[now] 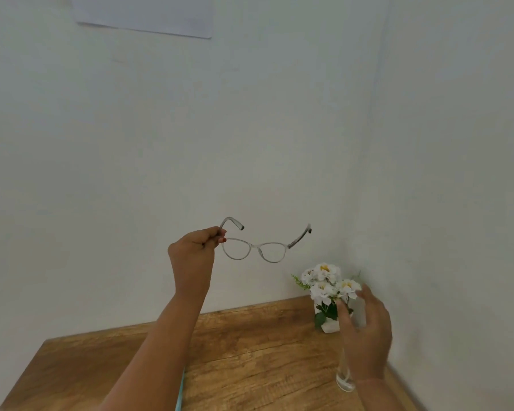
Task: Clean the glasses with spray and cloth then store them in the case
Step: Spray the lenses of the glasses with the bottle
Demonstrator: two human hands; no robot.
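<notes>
Here: left hand (195, 247) pinches glasses (254, 247) at temple hinge, raised above bench (250, 351), temples unfolded. Right hand (365, 339) loosely curled round clear spray bottle (344, 379), contents unclear. White vase (330, 326) at far right corner holds white flowers (324, 280).

White flowers (324, 280) in white pot (330, 327) at wooden table (250, 336) corner; paper (149, 16) on wall.
</notes>
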